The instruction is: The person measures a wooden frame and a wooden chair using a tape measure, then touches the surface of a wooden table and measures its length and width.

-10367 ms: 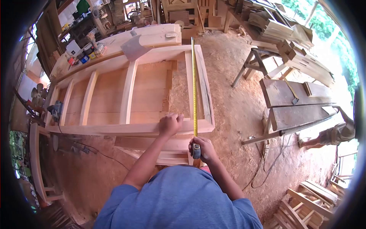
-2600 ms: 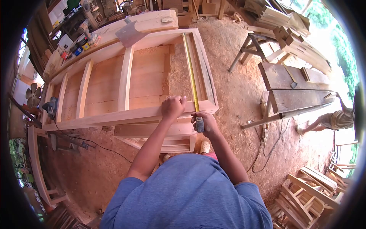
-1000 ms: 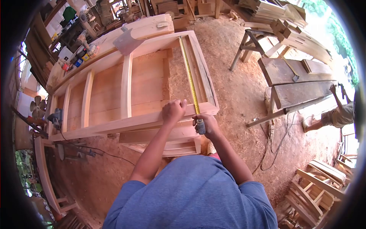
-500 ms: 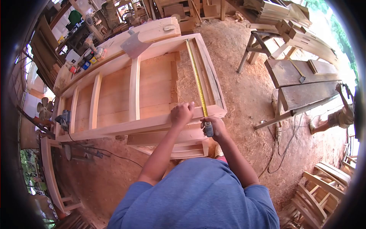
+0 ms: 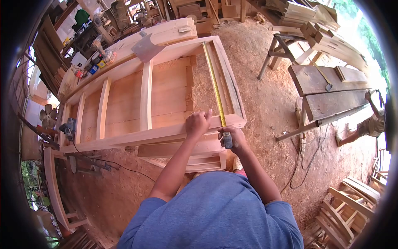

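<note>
A large pale wooden frame [image 5: 124,133] with several cross rails lies flat in front of me. A yellow tape measure blade [image 5: 215,87] runs along its right end, from the far corner to the near rail. My right hand [image 5: 232,139] grips the tape measure case [image 5: 227,140] just below the near rail. My left hand [image 5: 198,123] rests closed on top of the near rail, right beside the tape; I cannot tell whether it holds something small.
Sawdust covers the ground. A power tool [image 5: 68,124] with a black cord [image 5: 103,159] sits at the frame's left end. Dark planks on trestles [image 5: 327,99] stand to the right, where another person [image 5: 369,124] bends. Stacked timber [image 5: 323,29] lies far right, cluttered benches [image 5: 91,45] far left.
The tape was pulled shorter since the earliest frame and my right hand rose to the near rail. In the last second both hands have stayed put; only the view shifted slightly.
</note>
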{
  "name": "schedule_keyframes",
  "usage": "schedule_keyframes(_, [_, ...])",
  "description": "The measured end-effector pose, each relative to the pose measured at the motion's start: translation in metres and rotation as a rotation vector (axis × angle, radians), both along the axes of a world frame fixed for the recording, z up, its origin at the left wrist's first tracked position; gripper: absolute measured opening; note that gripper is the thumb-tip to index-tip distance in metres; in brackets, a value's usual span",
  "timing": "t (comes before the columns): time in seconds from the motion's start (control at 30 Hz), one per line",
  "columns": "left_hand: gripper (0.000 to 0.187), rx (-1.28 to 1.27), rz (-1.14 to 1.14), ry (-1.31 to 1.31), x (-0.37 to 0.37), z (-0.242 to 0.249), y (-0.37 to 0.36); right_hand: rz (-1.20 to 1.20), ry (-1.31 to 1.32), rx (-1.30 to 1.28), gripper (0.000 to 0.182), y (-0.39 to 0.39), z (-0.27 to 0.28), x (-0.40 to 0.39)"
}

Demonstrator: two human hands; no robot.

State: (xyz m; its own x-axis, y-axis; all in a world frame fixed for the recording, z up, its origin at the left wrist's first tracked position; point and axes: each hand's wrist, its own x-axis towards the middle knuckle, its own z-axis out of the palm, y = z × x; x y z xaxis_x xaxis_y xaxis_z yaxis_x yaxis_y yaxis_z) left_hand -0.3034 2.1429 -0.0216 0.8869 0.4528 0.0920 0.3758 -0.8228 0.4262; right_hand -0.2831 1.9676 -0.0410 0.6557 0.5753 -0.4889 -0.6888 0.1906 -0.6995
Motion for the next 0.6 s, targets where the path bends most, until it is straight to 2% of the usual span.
schedule_keyframes(0.6, [0.045,0.034,-0.010,-0.049,0.0004,-0.0053,0.0004,0.002,0.051,0.035,0.021,0.0000,-0.0037,0.0010])
